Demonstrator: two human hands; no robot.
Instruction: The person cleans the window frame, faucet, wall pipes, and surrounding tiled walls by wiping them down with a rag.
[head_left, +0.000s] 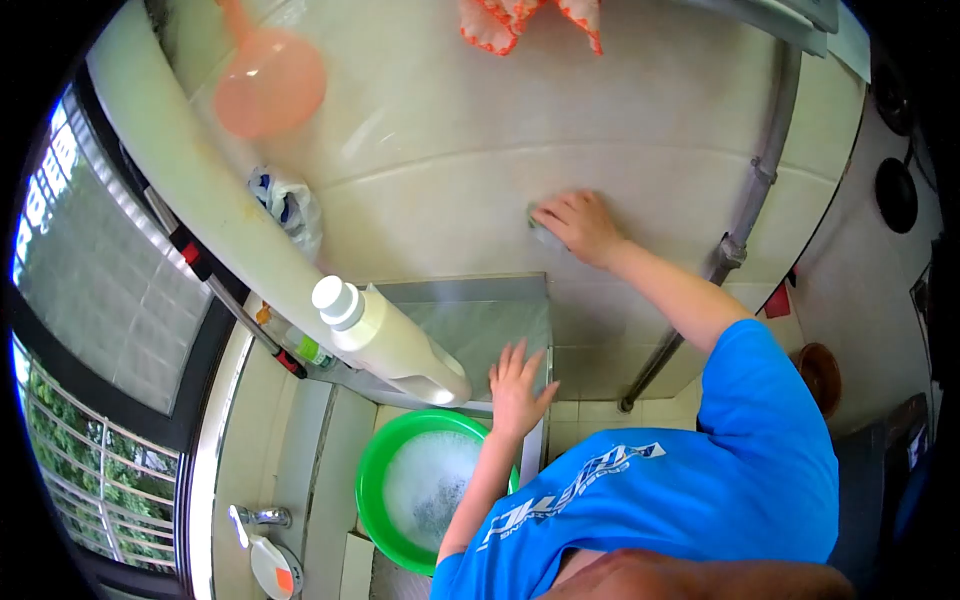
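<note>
My right hand [580, 226] is pressed to the tiled wall [430, 185], its fingers closed over a small green and pale sponge [546, 236] that is mostly covered. Lower down, my left hand [516, 390] holds nothing and has its fingers spread at the edge of a grey ledge [490, 325]. Just left of that hand stands a large white bottle [395, 345] with a white cap. Under my left forearm, a green basin [372, 490] holds foamy water.
A pink dipper [270, 85] and a plastic bag [290, 212] hang at the upper left. An orange-edged cloth [520, 20] hangs at the top. A grey pipe [757, 200] runs down the right. A tap [265, 516] sticks out at lower left, near a red-and-black pole [225, 295].
</note>
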